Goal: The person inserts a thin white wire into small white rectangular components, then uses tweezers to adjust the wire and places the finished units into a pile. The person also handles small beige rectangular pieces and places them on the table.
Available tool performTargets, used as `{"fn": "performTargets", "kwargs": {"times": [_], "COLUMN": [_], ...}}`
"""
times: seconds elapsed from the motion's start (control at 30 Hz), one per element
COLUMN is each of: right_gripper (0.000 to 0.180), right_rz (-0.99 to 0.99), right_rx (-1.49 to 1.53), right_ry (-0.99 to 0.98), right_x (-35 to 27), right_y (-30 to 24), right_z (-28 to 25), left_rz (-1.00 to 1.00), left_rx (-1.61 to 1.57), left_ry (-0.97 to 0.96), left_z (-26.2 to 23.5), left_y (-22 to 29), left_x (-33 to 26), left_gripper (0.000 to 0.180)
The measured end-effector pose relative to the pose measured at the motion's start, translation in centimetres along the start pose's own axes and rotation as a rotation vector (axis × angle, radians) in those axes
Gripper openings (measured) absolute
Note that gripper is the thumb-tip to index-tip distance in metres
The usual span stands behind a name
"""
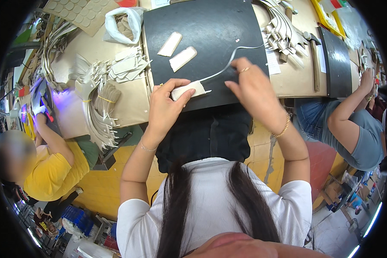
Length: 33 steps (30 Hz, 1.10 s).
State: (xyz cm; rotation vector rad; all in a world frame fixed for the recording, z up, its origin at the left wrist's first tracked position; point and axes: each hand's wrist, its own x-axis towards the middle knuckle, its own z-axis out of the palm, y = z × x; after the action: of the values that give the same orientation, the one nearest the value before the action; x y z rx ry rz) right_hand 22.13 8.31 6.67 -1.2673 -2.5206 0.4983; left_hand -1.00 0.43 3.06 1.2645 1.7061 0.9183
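My left hand (167,101) is closed around a small cream piece of leather-like material (185,91), held over the near part of a black mat (219,26). A thin pale cord (228,64) runs from that piece, curving up and right across the mat. A short end of cord or strip pokes out at the piece's right side. To the right, my right hand (256,88) hovers above the mat, thumb and index finger apart and nothing seen between them. Its index fingertip is close to the cord; whether they touch I cannot tell. Two similar cream pieces (182,59) lie farther back on the mat.
Bundles of cream straps (96,103) and a white plastic bag (124,26) cover the left of the table. On the right lie more straps (281,32), a hammer (314,56) and another black mat (334,64). Co-workers sit on both sides.
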Motion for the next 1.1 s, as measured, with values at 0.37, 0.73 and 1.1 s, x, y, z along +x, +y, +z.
{"fn": "performTargets", "kwargs": {"times": [0.37,0.73,1.1], "right_gripper": [0.022,0.017,0.023], "right_rz": [-0.032,-0.039,0.100], "right_rx": [-0.015,0.099,0.097], "right_ry": [0.101,0.070,-0.036], "right_x": [-0.4,0.2,1.7], "right_y": [-3.8,-3.4,2.6], "right_z": [2.3,2.6,1.5], "left_rz": [0.115,0.049,-0.031], "left_rx": [0.079,0.072,0.216], "left_ry": [0.017,0.017,0.509], "left_z": [-0.6,-1.0,-13.0], "left_y": [1.4,1.4,-4.5], "left_x": [-1.1,-1.2,7.5], "left_gripper": [0.025,0.024,0.033]}}
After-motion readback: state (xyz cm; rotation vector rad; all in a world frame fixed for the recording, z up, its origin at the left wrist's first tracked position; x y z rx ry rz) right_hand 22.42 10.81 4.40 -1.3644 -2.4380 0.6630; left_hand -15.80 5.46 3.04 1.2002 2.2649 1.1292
